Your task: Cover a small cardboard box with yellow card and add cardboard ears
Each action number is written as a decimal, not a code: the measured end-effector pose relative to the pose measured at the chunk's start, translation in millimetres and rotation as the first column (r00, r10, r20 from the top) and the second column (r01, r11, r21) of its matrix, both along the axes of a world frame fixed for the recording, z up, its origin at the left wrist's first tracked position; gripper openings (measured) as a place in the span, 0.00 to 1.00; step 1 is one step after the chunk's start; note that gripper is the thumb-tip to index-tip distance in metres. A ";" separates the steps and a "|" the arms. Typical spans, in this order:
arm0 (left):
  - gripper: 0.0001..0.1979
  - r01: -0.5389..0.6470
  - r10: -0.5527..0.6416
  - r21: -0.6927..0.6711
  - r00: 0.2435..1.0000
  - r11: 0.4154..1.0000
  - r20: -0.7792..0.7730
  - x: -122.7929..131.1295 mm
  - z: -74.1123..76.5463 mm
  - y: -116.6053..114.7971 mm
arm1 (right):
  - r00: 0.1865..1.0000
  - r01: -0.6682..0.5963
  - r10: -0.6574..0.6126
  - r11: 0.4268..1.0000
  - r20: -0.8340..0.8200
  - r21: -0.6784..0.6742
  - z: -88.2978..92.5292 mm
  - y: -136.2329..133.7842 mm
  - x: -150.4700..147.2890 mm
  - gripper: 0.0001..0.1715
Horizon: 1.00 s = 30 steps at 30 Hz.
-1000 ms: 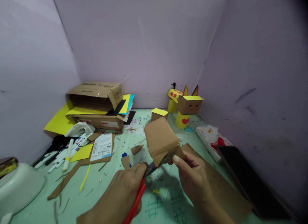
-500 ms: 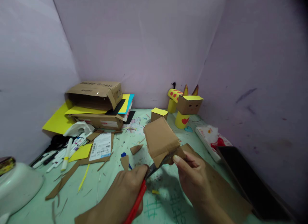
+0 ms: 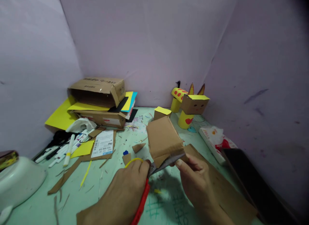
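Note:
My left hand [image 3: 125, 186] is wrapped round a pair of scissors [image 3: 166, 163] with a red and yellow handle. The blades lie along the lower edge of a small brown cardboard box [image 3: 165, 138], pointing to the right. With thumb and fingers, my right hand [image 3: 195, 176] pinches a cardboard flap at the box's lower right corner, close to the scissor tips. Both hands are above the table, and the far side of the box is hidden. Behind it stands another small cardboard box [image 3: 163, 112] with a yellow top.
Cardboard boxes [image 3: 98, 92] and coloured paper are stacked at the back left, with markers [image 3: 70, 151] before them. A cardboard animal figure [image 3: 195, 105] stands back right. A black tablet-like slab [image 3: 253, 186] and a cardboard sheet [image 3: 224, 186] lie right. Scraps [image 3: 138, 147] litter the green table.
The scissors have swung slightly, so more blade shows along the box edge and the yellow handle part appears. The whole view has shifted a little; both hands keep their grip.

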<state>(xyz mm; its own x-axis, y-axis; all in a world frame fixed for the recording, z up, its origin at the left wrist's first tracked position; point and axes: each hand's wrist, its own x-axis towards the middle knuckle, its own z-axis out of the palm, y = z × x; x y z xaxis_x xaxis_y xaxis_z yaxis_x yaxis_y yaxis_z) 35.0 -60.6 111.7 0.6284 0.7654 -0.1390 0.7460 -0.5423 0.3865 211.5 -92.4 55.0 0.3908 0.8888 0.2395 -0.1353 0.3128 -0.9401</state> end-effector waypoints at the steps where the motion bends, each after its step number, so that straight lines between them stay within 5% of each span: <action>1: 0.16 -0.007 0.008 0.016 1.000 1.000 -0.024 1.2 1.4 -0.3 | 1.000 -0.008 0.008 1.000 -0.001 0.003 -0.9 0.4 0.8 0.11; 18: 0.21 0.043 -0.045 -0.020 0.995 0.999 -0.088 -0.6 -0.4 -0.7 | 0.997 0.020 -0.020 1.000 -0.069 0.001 -1.9 -2.8 -3.2 0.09; 30: 0.20 0.091 -0.090 0.017 0.993 0.996 -0.077 -0.1 -22.7 5.9 | 0.994 0.022 -0.023 1.000 -0.107 -0.005 4.4 -2.2 -5.5 0.07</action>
